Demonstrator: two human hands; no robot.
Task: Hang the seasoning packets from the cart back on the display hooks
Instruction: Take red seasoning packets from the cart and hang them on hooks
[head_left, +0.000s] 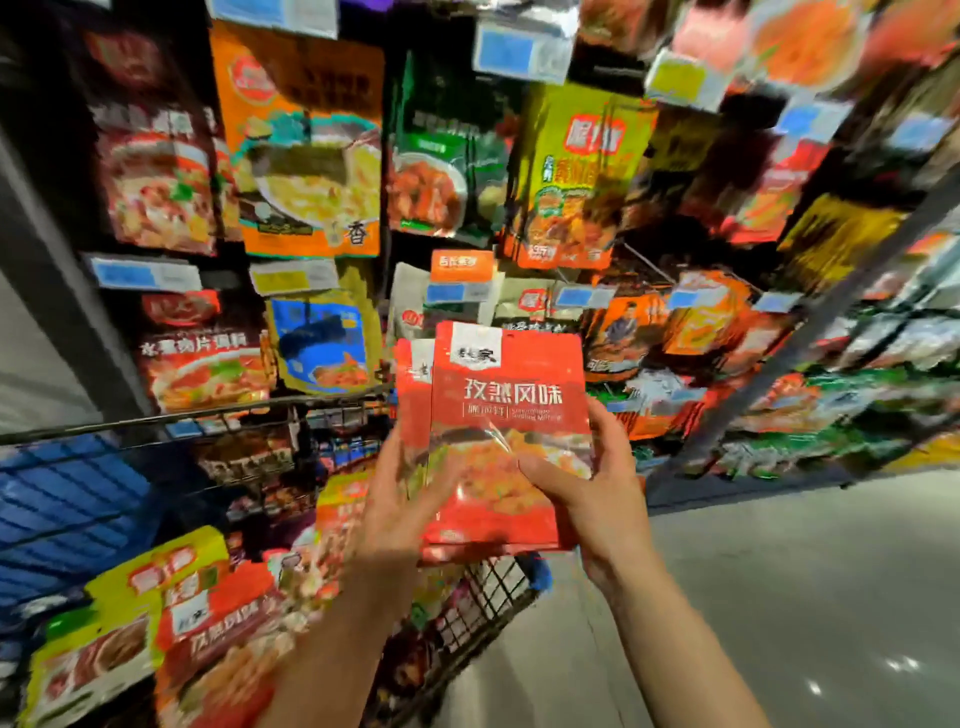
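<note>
I hold two red seasoning packets (506, 426) upright in front of the display, one half hidden behind the other. My left hand (400, 509) grips their lower left edge, and my right hand (597, 493) pinches the front packet at its lower right, thumb across the face. The wire cart (483, 603) lies below and to the left, with more packets in it, among them a red one (218, 623) and a yellow one (119, 639). The display hooks are hidden behind rows of hanging packets (311, 156) straight ahead.
Price tags (145, 273) hang in front of the hook rows. A blue crate (67, 509) sits at the left beside the cart. A dark upright post (62, 291) borders the display on the left. Shelving runs off to the right above grey floor (805, 597).
</note>
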